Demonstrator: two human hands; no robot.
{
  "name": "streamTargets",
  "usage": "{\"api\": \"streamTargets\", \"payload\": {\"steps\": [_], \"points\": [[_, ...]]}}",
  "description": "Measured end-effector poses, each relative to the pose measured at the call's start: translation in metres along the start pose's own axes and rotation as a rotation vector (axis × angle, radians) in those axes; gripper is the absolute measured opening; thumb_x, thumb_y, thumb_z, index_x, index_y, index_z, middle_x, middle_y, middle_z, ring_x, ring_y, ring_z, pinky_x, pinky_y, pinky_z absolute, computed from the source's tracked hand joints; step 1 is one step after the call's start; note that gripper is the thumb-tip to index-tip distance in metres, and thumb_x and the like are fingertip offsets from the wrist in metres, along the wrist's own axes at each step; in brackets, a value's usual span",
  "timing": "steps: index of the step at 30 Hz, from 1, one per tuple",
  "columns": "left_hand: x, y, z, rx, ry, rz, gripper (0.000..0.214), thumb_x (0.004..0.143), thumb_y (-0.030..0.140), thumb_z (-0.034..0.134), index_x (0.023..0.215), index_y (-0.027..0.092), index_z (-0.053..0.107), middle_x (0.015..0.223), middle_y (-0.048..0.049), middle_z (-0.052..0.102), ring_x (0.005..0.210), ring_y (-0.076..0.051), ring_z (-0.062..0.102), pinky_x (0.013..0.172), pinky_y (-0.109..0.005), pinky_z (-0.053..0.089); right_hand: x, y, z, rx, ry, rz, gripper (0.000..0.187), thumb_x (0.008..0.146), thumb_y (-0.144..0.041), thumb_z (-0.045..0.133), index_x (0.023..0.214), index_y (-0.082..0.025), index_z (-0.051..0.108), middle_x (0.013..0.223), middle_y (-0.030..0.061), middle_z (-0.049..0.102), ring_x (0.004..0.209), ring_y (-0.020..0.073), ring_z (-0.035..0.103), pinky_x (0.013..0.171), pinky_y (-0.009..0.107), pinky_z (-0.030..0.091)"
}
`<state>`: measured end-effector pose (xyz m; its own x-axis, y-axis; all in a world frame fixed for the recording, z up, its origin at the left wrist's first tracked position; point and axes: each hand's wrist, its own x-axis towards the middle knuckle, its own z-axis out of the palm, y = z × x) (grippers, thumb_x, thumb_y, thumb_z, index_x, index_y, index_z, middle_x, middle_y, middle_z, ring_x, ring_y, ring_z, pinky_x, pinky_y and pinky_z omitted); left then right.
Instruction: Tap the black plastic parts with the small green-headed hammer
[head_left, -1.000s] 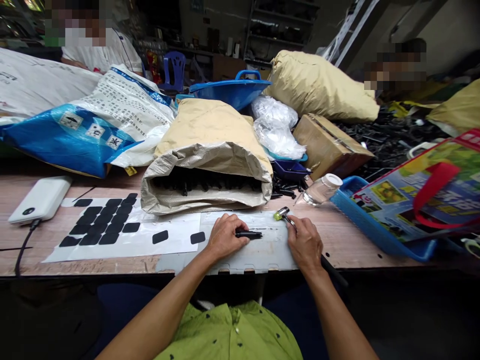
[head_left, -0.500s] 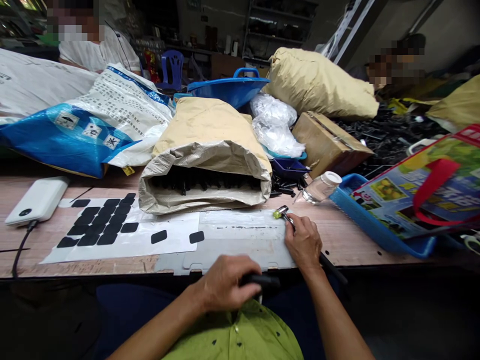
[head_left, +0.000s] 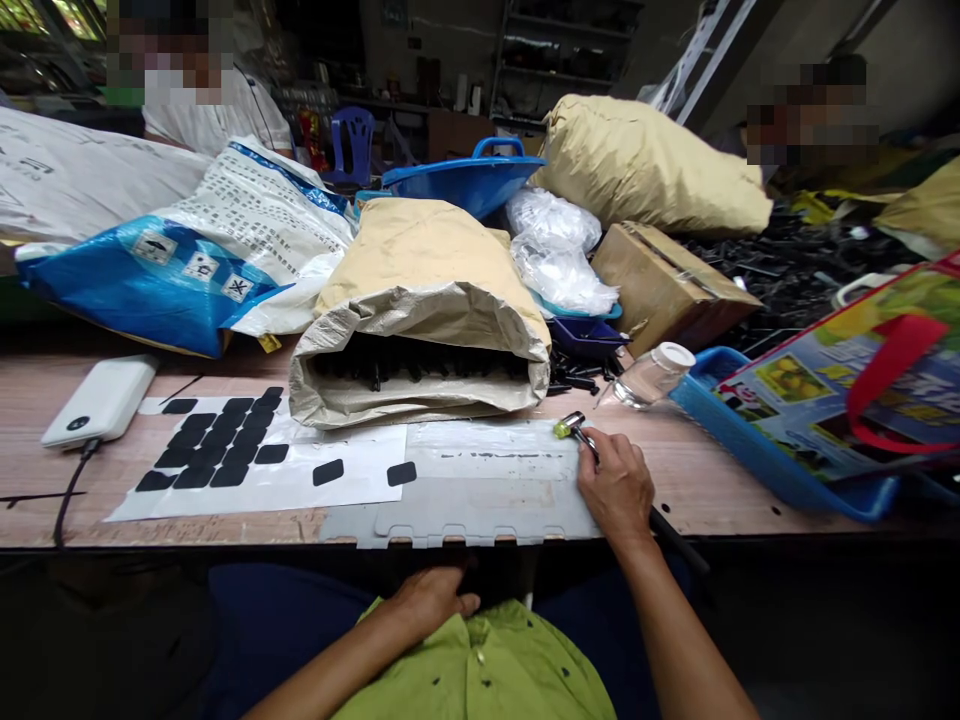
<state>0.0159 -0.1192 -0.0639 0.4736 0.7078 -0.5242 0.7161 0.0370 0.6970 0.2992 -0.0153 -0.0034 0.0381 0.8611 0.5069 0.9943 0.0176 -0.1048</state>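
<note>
My right hand (head_left: 619, 487) rests on the table's front edge, closed round the dark handle of a small hammer (head_left: 570, 427) whose yellow-green and metal head lies on a grey plastic work plate (head_left: 480, 505). My left hand (head_left: 429, 601) is down below the table edge, over my lap and green shirt. Its fingers reach into the dark there, so I cannot see whether it holds anything. Behind the plate an open brown paper sack (head_left: 420, 345) lies on its side with black plastic parts inside.
A white sheet with several black adhesive pads (head_left: 225, 450) lies left of the plate, beside a white power bank (head_left: 101, 400). A clear bottle (head_left: 649, 375), blue tray (head_left: 780, 470), cardboard box (head_left: 667, 285) and more sacks crowd the back. Two other people sit behind.
My left hand lifted the black part off the plate, drew it toward me and dropped below the table edge. The part is out of sight now. My right hand stayed put.
</note>
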Motion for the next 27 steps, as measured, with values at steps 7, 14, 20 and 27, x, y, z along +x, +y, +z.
{"api": "streamTargets", "payload": {"steps": [7,14,20,27], "points": [[-0.032,0.078,-0.113,-0.120,-0.131,0.452,0.025,0.090,0.042,0.065,0.104,0.025,0.076,0.093,-0.0020,0.077,0.081,-0.018,0.070,0.072,-0.026,0.051,0.000,0.000,0.001,0.013,0.001,0.006,0.029,0.096,-0.028,0.052,0.118,-0.021,0.069,0.096,0.0086,0.063,0.089,0.0229,0.050,0.079,0.035,0.037],[0.020,0.028,-0.239,0.098,1.166,-0.196,0.025,0.092,0.032,0.057,0.102,0.013,0.070,0.094,-0.0101,0.073,0.091,-0.024,0.067,0.084,-0.035,0.051,0.001,0.001,0.001,0.039,0.002,0.006,0.028,0.095,-0.026,0.051,0.116,-0.021,0.068,0.096,0.0084,0.063,0.090,0.0227,0.050,0.079,0.034,0.037],[0.047,0.004,-0.252,0.061,1.164,-0.430,0.028,0.080,0.029,0.070,0.103,0.012,0.069,0.098,-0.0189,0.074,0.095,-0.035,0.070,0.081,-0.043,0.054,0.001,0.001,0.001,0.030,-0.015,0.019,0.027,0.095,-0.026,0.053,0.117,-0.021,0.068,0.098,0.0077,0.064,0.092,0.0224,0.052,0.080,0.033,0.037],[0.042,0.004,-0.248,0.022,1.226,-0.505,0.029,0.070,0.034,0.076,0.093,0.017,0.073,0.093,-0.0166,0.075,0.093,-0.037,0.070,0.080,-0.046,0.054,0.002,-0.001,-0.002,0.016,-0.019,0.017,0.027,0.096,-0.025,0.053,0.117,-0.021,0.068,0.097,0.0076,0.064,0.091,0.0223,0.052,0.080,0.033,0.037]]}}
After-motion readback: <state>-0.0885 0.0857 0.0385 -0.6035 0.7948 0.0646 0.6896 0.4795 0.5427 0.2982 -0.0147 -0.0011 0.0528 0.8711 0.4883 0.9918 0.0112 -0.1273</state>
